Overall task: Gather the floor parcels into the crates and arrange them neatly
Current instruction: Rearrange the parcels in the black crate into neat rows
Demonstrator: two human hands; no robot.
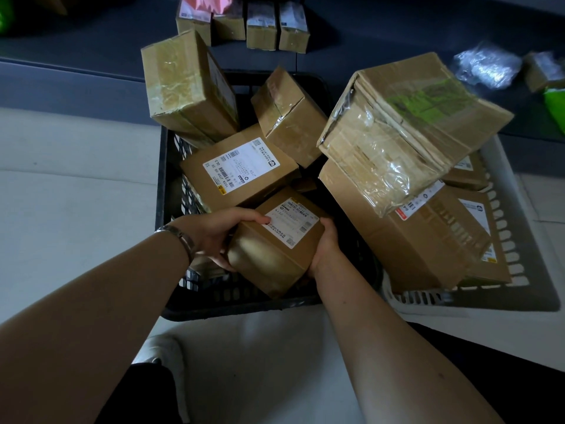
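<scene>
Over the near end of the black crate (232, 310), your left hand (214, 237) grips the left side of a small labelled cardboard box (275, 252), thumb on the top edge and fingers curled beneath. Your right hand (325, 246) clasps the right side, its fingers hidden under the box.

The box hangs tilted, label up, above the crate's open near corner. The sound move looks to be levelling it and lowering it flat into that gap, square to the wall, not dropping it on the heap.

Beyond, the load is untidy: a tall taped box (186, 87) leans on the far-left rim, a flat white-labelled box (238, 172) lies askew, and another taped box (287, 114) tips against the far wall. To the right, a white crate (501, 228) carries a big carton (422, 240) with a crumpled tape-wrapped carton (406, 123) perched crooked on top; it could slide.

Pale floor (76, 194) runs under both crates. On the dark mat (91, 71) beyond are four small boxes (244, 26) in a row and, far right, a clear-wrapped parcel (486, 67).
</scene>
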